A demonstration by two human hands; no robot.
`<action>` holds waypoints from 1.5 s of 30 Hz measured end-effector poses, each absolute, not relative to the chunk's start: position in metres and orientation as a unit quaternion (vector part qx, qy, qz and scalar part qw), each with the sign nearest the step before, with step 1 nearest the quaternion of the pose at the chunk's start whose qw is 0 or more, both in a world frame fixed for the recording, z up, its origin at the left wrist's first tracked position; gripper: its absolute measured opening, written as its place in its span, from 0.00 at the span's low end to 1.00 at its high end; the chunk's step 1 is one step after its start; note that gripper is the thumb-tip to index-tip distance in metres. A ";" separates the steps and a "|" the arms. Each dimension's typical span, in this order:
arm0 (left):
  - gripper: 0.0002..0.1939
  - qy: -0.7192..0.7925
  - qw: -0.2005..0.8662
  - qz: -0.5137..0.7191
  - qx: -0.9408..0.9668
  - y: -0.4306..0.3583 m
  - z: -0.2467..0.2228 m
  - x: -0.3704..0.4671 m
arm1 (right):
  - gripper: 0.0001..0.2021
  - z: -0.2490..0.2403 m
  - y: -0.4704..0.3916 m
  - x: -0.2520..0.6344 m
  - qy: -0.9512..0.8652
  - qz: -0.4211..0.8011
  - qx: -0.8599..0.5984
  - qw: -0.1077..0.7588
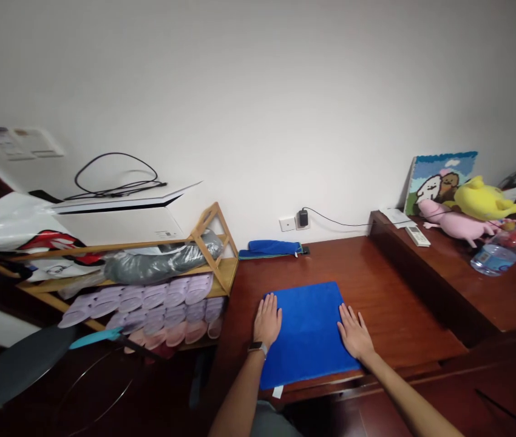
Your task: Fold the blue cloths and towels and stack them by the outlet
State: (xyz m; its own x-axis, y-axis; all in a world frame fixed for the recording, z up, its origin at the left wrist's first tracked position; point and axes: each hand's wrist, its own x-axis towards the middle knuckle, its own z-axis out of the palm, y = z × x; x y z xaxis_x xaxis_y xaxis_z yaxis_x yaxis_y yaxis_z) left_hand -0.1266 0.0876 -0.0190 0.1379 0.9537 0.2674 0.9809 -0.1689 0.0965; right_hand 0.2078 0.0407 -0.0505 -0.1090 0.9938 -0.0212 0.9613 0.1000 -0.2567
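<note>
Blue cloth (309,334) lies flat on the tabletop (258,273), between our left hand (268,320) and right hand (355,332). Both grips open, palms down at opposite side edges.

Reddish-brown wooden table (385,303) with a flat blue cloth (310,334) and, along the back, a blue bundle (272,247).

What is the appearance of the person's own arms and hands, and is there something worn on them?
Both hands, left and right, are bare, without gloves, and no rings can be made out. The left wrist wears a watch with a dark rectangular face and a light band. No sleeve shows on either forearm.
</note>
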 end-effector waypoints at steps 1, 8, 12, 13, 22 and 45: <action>0.31 -0.627 0.050 -0.145 -0.763 0.084 -0.017 -0.108 | 0.32 -0.049 0.041 0.207 -0.737 0.106 -0.663 0.082; 0.33 -0.528 -0.048 -0.174 -0.830 0.048 -0.036 0.068 | 0.32 -0.053 0.043 0.211 -0.750 0.103 -0.649 0.068; 0.34 -0.561 -0.078 -0.144 -0.812 0.040 -0.046 0.061 | 0.32 -0.058 0.043 0.213 -0.753 0.096 -0.647 0.079; 0.34 -0.576 -0.069 -0.139 -0.802 0.039 -0.047 0.040 | 0.32 -0.059 0.043 0.213 -0.749 0.098 -0.649 0.085; 0.34 -0.698 0.037 -0.115 -0.706 0.014 -0.051 -0.149 | 0.33 -0.053 0.044 0.210 -0.740 0.104 -0.660 0.078; 0.33 -0.501 -0.069 -0.162 -0.847 -0.012 -0.018 0.060 | 0.32 -0.075 -0.021 0.218 -0.764 0.047 -0.633 0.113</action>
